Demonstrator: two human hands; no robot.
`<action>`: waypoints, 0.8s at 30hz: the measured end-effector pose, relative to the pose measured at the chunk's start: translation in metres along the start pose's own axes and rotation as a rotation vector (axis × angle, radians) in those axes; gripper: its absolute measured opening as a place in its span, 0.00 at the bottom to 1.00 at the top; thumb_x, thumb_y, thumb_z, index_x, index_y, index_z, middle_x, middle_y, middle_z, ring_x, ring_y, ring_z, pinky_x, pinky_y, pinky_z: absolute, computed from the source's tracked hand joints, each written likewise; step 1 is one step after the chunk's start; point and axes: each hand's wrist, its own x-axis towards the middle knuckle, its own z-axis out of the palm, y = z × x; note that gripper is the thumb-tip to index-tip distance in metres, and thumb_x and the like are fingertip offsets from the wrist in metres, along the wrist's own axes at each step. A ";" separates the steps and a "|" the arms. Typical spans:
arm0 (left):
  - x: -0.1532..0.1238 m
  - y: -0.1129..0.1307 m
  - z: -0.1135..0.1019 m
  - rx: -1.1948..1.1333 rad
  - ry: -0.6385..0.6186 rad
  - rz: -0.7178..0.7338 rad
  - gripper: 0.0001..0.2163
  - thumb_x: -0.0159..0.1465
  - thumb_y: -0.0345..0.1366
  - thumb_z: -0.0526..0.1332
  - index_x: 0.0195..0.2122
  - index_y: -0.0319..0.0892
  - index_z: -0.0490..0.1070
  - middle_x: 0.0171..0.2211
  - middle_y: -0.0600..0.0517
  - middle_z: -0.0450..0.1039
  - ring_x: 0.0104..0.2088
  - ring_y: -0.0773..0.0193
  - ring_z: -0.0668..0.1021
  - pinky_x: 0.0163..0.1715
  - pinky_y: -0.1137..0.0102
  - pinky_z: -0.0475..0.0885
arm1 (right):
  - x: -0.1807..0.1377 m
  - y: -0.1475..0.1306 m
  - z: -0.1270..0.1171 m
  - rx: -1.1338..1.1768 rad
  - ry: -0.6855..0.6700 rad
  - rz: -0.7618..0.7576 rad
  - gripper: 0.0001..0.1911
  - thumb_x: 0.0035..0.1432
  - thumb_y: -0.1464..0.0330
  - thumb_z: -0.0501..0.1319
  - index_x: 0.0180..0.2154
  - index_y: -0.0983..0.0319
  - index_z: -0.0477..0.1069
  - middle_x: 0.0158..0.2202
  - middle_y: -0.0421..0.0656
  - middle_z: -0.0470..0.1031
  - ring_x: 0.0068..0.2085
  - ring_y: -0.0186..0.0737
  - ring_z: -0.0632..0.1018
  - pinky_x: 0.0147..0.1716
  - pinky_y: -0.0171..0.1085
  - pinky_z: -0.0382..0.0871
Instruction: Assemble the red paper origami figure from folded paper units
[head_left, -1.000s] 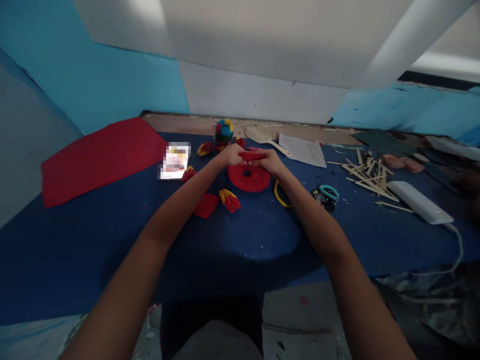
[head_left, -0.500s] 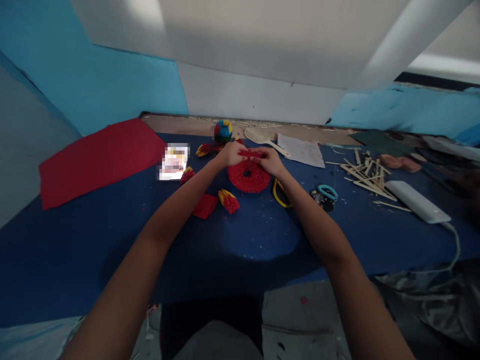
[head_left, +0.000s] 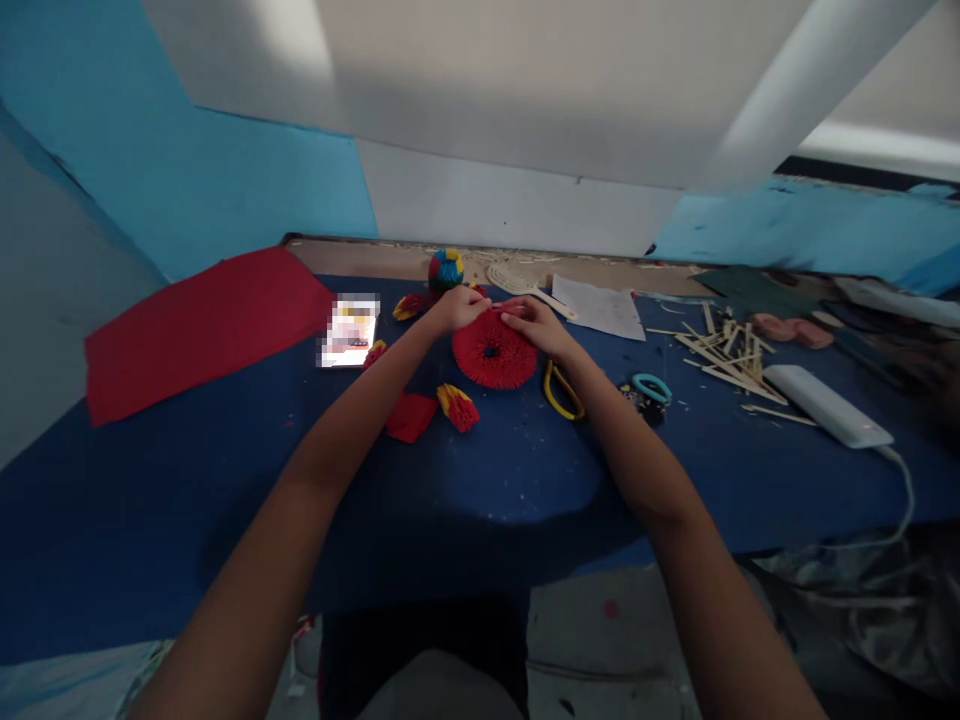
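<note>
Red disc of close-packed spiky folds point(head_left: 508, 352), one: lay flat on the blue table point(head_left: 480, 470), directly before the person. Left hand point(head_left: 466, 308) and right hand point(head_left: 534, 318): both at its far rim, fingers curled in and apparently gripping it, right thumb over the top. Condition: the disc, judged by its full round and centre hole, looked largely formed; work at the rim seemed unfinished. Red-and-yellow folded piece point(head_left: 459, 408), red square piece point(head_left: 410, 417) and multicoloured ball point(head_left: 446, 269): lay near but apart from the disc, so any joining of these remained undone. Hard to read: fingertip contact, and whether a separate small part was pinched there; a further tufted piece point(head_left: 376, 352), partly behind the left forearm; yellow loop point(head_left: 547, 392), far end unclear beside the right forearm; phone-like screen point(head_left: 349, 345), pixelated.
</note>
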 end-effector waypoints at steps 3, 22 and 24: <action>-0.002 0.000 -0.004 -0.027 0.030 -0.071 0.14 0.62 0.35 0.55 0.20 0.38 0.68 0.18 0.54 0.63 0.23 0.68 0.64 0.25 0.71 0.56 | -0.008 -0.006 -0.010 0.078 -0.099 0.130 0.22 0.43 0.65 0.72 0.43 0.61 0.75 0.44 0.47 0.80 0.40 0.41 0.79 0.45 0.42 0.75; 0.003 -0.019 -0.002 -0.180 -0.208 -0.063 0.09 0.43 0.27 0.69 0.25 0.37 0.71 0.22 0.56 0.72 0.25 0.68 0.72 0.29 0.73 0.65 | -0.005 0.001 0.017 0.175 -0.107 0.068 0.27 0.43 0.67 0.72 0.48 0.60 0.75 0.48 0.45 0.80 0.46 0.43 0.80 0.52 0.46 0.74; 0.003 -0.020 0.001 -0.158 -0.172 -0.006 0.10 0.42 0.28 0.71 0.26 0.36 0.73 0.23 0.56 0.73 0.26 0.66 0.74 0.30 0.72 0.67 | -0.003 0.004 0.018 0.158 -0.092 0.050 0.27 0.42 0.67 0.72 0.48 0.61 0.76 0.48 0.45 0.80 0.46 0.44 0.80 0.52 0.46 0.74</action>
